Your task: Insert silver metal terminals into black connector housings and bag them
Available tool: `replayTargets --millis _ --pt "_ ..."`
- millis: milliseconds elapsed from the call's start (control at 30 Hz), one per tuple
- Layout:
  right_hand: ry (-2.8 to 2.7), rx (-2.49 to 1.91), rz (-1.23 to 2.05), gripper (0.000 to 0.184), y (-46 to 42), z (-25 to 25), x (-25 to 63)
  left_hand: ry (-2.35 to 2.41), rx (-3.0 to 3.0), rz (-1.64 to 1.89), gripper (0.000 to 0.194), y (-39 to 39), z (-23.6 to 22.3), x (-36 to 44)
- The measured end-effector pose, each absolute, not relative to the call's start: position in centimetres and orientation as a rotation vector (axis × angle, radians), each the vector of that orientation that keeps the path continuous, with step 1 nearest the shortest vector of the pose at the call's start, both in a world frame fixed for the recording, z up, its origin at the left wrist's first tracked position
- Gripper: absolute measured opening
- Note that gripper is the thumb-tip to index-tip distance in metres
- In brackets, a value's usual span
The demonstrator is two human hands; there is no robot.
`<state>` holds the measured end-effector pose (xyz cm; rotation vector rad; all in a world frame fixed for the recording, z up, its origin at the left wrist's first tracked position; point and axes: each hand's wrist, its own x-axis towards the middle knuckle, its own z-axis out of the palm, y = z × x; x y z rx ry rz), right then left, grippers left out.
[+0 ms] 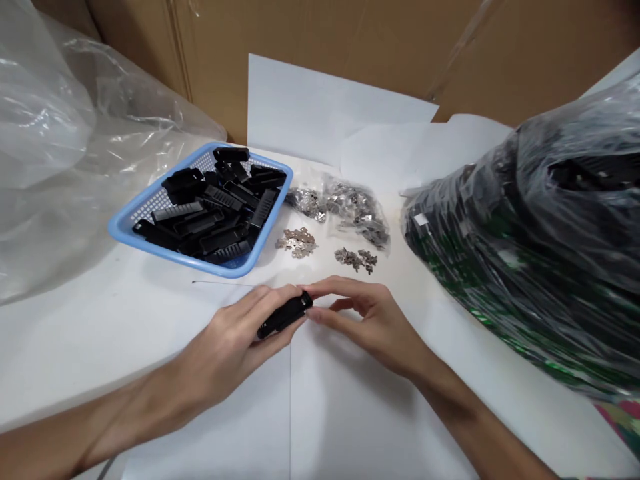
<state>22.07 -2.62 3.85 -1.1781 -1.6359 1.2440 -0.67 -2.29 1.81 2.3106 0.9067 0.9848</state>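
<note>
My left hand (240,333) grips a long black plastic part (284,315) low over the white table, fingers wrapped round it. My right hand (363,313) meets the part's right end, thumb and forefinger pinched together at its tip; whether a small piece sits between them I cannot make out. Just beyond my hands lie two small heaps of little metal clips (299,242) (357,259). A blue plastic basket (123,227) at the left holds several more black parts (215,207).
A clear bag of metal clips (350,210) lies behind the heaps. A large plastic bag of dark parts (540,247) fills the right side. Crumpled clear plastic (60,153) lies at the left. Cardboard walls (325,47) and a white sheet (320,113) stand behind.
</note>
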Motion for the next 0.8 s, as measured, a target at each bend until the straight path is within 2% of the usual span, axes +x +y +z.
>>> replayTargets --millis 100,633,700,800 --pt "-1.596 -1.156 1.255 0.019 -2.5 3.9 22.0 0.835 2.321 1.029 0.037 -2.1 1.8 -0.7" --pt "-1.621 -1.156 1.272 0.017 -2.3 3.9 22.2 0.797 2.282 1.029 0.037 -2.0 1.7 -0.9" --pt "-1.639 -1.142 1.253 0.019 -2.4 3.7 22.1 0.825 2.213 1.008 0.033 -2.0 2.1 -0.8" --pt "-1.652 -1.097 1.114 0.033 -3.0 3.1 21.5 0.963 1.932 0.973 0.017 -1.8 2.8 -0.4"
